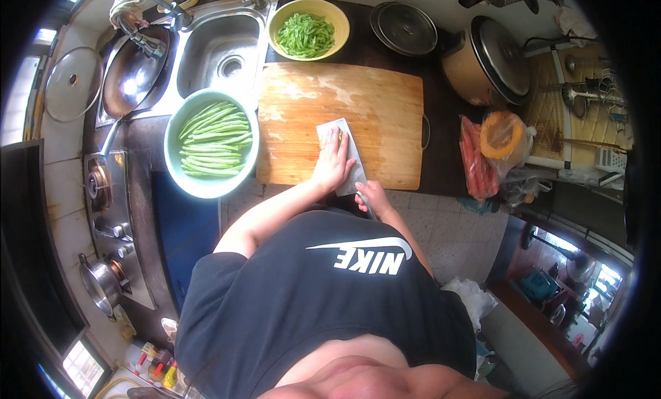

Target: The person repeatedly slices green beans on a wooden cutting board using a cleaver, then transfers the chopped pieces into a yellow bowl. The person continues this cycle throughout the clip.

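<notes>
My right hand [376,198] grips the handle of a kitchen cleaver near the front edge of a wooden cutting board [294,120]. The cleaver's broad blade [356,159] reaches forward over the board. On the blade lies my left hand [334,161], palm down with fingers stretched forward. A small greenish-yellow bit shows at its fingertips; what it is, I cannot tell. To the board's left stands a pale green bowl [169,146] of whole green beans [214,141]. Behind the board, a yellow bowl [343,27] holds sliced green beans [305,35].
A steel sink [206,63] and a wok [131,79] are at the back left. A gas stove [129,192] with a steel pot [100,288] runs along the left. A dark lid [404,28], a large cooker [470,63] and bagged carrots [477,161] stand to the right.
</notes>
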{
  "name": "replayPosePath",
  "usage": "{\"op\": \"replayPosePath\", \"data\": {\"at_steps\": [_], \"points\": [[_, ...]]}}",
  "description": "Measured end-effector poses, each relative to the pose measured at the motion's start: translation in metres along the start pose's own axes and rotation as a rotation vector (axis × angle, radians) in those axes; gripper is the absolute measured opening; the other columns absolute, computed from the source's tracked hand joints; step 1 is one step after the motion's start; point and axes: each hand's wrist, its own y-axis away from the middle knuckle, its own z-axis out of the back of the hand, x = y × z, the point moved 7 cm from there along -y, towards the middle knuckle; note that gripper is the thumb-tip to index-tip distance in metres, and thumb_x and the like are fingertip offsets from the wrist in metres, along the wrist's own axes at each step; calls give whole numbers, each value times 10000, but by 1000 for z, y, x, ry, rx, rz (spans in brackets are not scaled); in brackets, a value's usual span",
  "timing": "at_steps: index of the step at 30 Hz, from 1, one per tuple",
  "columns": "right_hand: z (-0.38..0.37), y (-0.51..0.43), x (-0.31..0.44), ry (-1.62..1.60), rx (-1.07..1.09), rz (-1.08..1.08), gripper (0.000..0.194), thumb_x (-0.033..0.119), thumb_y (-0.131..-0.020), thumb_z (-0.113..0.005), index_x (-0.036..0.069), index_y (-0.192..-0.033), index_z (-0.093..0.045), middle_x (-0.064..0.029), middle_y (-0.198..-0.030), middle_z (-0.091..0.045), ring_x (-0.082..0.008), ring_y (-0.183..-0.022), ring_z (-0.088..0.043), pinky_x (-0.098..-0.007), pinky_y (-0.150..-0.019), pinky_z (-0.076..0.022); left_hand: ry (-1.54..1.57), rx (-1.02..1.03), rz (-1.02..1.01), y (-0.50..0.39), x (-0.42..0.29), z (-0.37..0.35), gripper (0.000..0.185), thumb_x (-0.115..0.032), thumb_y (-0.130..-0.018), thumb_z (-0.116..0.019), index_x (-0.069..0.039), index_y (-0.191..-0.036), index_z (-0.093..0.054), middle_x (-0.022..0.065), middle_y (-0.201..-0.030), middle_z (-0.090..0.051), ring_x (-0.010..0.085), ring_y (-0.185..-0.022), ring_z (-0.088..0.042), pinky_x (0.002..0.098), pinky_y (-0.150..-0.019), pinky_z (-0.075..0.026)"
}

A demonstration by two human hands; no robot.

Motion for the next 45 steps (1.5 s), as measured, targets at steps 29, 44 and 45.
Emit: {"op": "replayPosePath", "data": {"at_steps": [29,44,45], "points": [[-34,-95,251,90,-154,326,198,191,-898,-530,12,-815,-506,-52,-579,-491,-105,-438,-442,-240,-364,-352,-152,-167,-260,-236,31,135,538,-315,-900,-480,-95,-1376,-361,213,-1397,-358,341,-1323,-308,499,-1081,-226],[7,-20,196,203,-253,265,252,217,-915,-524,14,-766,-511,-44,-571,-496,-90,-406,-417,-231,-372,-328,-109,-463,26,-216,82,187,129,-153,-828,-594,-69,-861,-686,135,-858,-646,282,-828,-617,377,-735,-485],[13,-11,185,199,-279,251,254,217,-915,-526,15,-761,-509,-44,-569,-495,-92,-402,-417,-233,-371,-328,-94,-350,75,-202,76,181,112,-137,-815,-591,-73,-830,-681,136,-826,-635,286,-803,-611,386,-716,-485]]}}
